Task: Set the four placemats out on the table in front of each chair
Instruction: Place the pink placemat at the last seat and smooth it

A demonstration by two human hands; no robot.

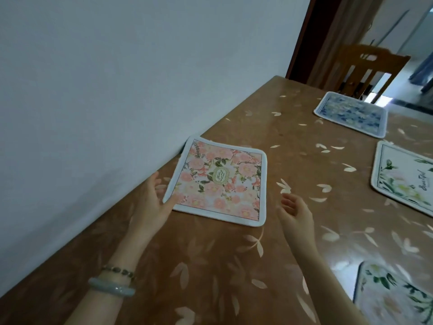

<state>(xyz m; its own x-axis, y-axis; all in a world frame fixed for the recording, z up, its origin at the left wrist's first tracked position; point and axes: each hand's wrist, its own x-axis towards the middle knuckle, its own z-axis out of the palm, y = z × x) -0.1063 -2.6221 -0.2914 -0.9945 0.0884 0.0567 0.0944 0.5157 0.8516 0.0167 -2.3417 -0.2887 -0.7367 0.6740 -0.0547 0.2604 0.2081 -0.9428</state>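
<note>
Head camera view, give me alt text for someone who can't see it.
A pink floral placemat lies on a brown table by a white wall, the left hand touching its left edge, the right hand open beside it. To its right lie a blue placemat before a wooden chair, a white-and-green placemat and a leafy placemat.

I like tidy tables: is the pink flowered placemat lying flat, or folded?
Spread out, not folded: the pink placemat shows its whole pattern. One edge looks slightly raised where the left hand touches its corner.

Four placemats (220,181) on table (293,127)
</note>
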